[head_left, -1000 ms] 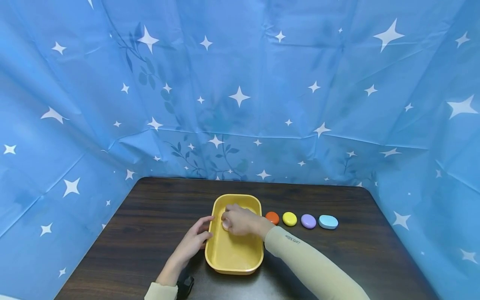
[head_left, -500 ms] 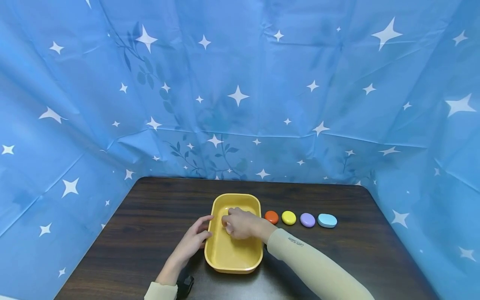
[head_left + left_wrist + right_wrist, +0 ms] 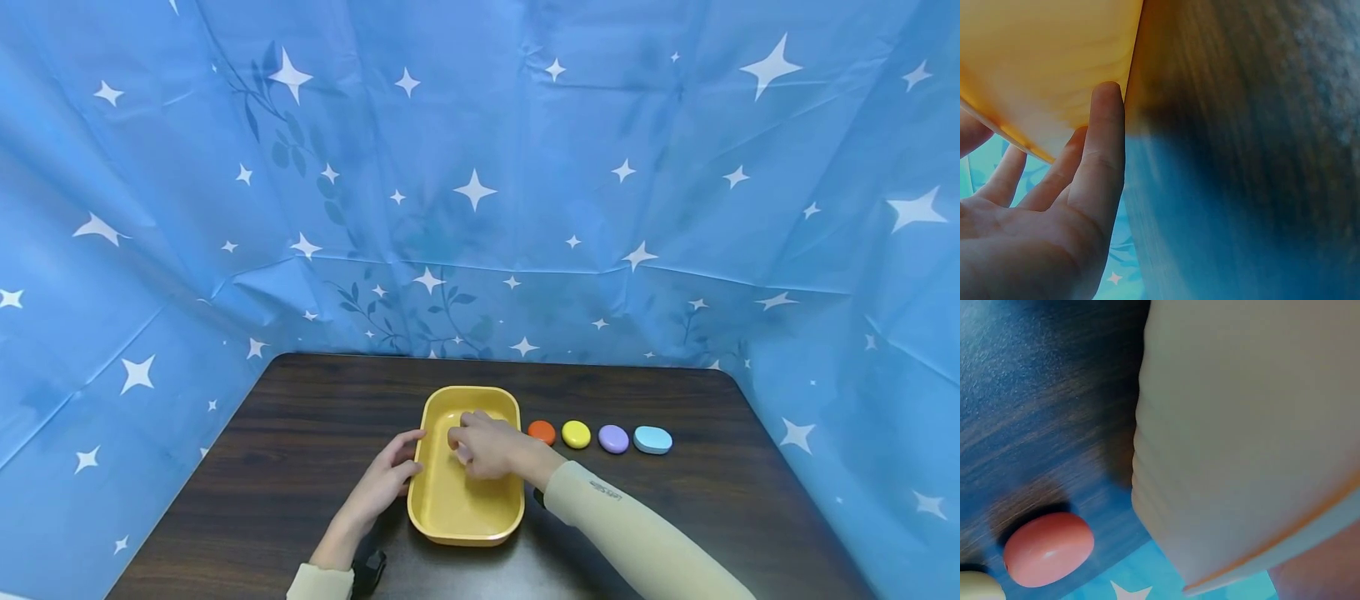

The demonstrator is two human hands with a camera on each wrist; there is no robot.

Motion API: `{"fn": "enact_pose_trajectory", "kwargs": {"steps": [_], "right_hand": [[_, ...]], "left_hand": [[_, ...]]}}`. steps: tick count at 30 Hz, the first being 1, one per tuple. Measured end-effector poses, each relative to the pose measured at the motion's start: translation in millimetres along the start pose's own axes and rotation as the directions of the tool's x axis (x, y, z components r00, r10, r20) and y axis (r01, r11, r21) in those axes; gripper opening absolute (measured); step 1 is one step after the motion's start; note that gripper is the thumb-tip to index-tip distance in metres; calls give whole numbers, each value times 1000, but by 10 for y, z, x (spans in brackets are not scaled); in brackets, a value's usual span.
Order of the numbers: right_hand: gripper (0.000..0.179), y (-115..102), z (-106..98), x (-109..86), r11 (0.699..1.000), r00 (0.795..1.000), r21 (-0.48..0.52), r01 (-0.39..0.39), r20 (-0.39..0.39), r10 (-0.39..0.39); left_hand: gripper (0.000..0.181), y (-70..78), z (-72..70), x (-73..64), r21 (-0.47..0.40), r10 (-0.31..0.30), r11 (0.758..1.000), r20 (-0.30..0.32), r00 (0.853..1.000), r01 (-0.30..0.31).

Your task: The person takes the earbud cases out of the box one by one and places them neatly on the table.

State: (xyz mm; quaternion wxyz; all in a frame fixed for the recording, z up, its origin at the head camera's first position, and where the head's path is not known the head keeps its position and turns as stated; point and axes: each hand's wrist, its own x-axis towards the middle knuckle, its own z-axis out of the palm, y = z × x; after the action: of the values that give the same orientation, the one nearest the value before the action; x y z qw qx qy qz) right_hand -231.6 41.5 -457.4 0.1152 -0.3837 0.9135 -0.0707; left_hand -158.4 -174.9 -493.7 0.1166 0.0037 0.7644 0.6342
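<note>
A yellow rectangular tray point(image 3: 467, 512) stands on the dark wooden table. My left hand point(image 3: 380, 483) rests at its left side, with fairly straight fingertips against the outer wall and near the rim; the left wrist view has these fingers point(image 3: 1107, 125) touching the wall. Inside the tray, my right hand point(image 3: 489, 448) is bent down with curled fingers. It seems to pinch a small pale pink piece point(image 3: 463, 454), mostly hidden by the hand. In the right wrist view the tray's outer wall point(image 3: 1241, 425) blocks the sight of the fingers.
Right of the tray lie a red oval piece point(image 3: 542, 432), a yellow round one point(image 3: 576, 434), a purple one point(image 3: 613, 439) and a light blue oblong one point(image 3: 652, 440), in a row. A blue star-patterned curtain point(image 3: 480, 233) hangs behind the table point(image 3: 322, 408).
My right hand has shifted slightly to the right inside the tray, fingers still curled. The left hand keeps its place at the tray's side. The whole view has drifted slightly.
</note>
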Motion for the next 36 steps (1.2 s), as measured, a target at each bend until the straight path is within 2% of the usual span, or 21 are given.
{"fn": "enact_pose_trajectory", "kwargs": {"steps": [7, 19, 36], "right_hand": [[26, -18, -67, -57, 1000, 999, -4, 5, -38, -5], [34, -30, -208, -197, 998, 992, 58, 8, -128, 0], [29, -19, -304, -427, 999, 953, 33, 25, -303, -14]], "left_hand": [[52, -8, -3, 0, -8, 2, 1000, 1, 1000, -2], [51, -24, 3, 4, 7, -4, 1000, -24, 1000, 5], [51, -16, 15, 1, 11, -3, 1000, -33, 999, 4]]}}
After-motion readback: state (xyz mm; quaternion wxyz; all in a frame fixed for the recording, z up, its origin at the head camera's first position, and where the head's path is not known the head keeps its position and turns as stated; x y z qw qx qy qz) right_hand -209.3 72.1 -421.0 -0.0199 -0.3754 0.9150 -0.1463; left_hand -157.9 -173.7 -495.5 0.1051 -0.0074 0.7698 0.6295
